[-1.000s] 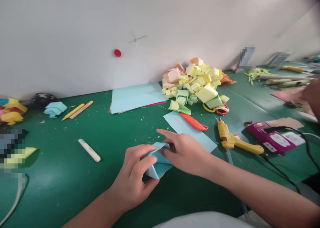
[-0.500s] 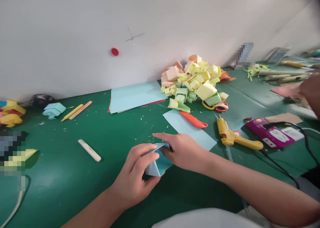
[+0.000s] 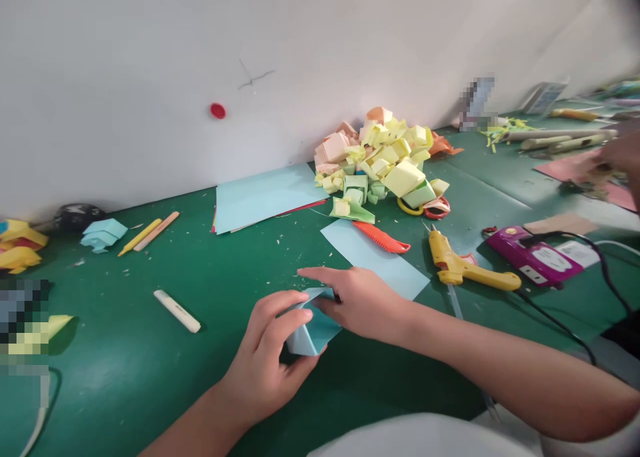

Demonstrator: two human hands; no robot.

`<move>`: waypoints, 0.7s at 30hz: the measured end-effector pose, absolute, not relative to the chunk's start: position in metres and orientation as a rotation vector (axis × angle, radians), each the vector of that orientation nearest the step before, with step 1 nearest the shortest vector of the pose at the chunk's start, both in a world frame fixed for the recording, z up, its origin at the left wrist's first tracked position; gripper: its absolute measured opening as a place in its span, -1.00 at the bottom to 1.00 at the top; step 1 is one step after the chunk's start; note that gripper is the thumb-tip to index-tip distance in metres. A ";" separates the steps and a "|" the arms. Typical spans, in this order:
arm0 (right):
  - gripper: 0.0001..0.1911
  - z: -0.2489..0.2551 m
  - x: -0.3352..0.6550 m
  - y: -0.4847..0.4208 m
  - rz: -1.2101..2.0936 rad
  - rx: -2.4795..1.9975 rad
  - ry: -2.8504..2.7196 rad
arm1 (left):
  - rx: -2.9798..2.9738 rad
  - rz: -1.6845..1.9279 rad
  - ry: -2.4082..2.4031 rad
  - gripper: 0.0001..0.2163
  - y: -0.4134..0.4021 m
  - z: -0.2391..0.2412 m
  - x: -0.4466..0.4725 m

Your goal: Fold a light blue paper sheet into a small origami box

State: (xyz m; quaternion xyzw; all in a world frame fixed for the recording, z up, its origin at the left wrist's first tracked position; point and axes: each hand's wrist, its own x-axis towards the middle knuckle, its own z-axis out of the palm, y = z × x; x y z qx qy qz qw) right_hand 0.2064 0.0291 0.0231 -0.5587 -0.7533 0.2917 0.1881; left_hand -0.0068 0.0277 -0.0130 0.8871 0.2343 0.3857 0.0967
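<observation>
A light-blue folded paper, shaped like an open box or tube, is held above the green table. My left hand grips its near left side, thumb below and fingers over the top edge. At the far right side of the paper, my right hand has its index finger stretched out to the left, while its other fingers are curled at the opening and partly hidden. Beyond my right hand lies a flat blue sheet, with an orange-red utility knife resting on its upper edge.
A pile of folded paper pieces stands against the wall, with scissors beside it. A yellow glue gun and purple power strip lie right, trailing cords. Left is a white marker. Another person's hand is far right.
The view has turned slightly, so most things appear a little further left. Both hands keep nearly the same hold on the folded paper. The other person's hand has shifted slightly.
</observation>
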 end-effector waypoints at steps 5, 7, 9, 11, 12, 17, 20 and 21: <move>-0.41 0.019 0.210 0.030 0.861 -1.484 -2.098 | 2.629 1.122 0.673 -0.50 0.024 -0.012 -0.010; -0.40 0.019 0.212 0.031 0.886 -1.455 -2.098 | 2.588 1.086 0.641 -0.50 0.022 -0.011 -0.011; -0.36 0.020 0.213 0.031 0.894 -1.439 -2.111 | 2.473 1.069 0.645 -0.50 0.022 -0.007 -0.011; -0.31 0.019 0.213 0.031 0.880 -1.413 -2.137 | 2.319 1.045 0.749 -0.55 0.024 -0.001 -0.009; -0.30 0.019 0.213 0.031 0.866 -1.393 -2.152 | 2.252 1.014 0.831 -0.60 0.027 0.005 -0.007; -0.24 0.012 0.209 0.029 0.758 -1.345 -2.247 | 2.294 0.560 1.027 -0.78 0.046 0.043 0.009; -0.19 0.010 0.209 0.029 0.668 -1.377 -2.276 | 2.425 0.461 1.089 -0.75 0.054 0.060 0.020; -0.17 0.010 0.210 0.030 0.640 -1.392 -2.272 | 2.458 0.450 1.107 -0.76 0.057 0.064 0.023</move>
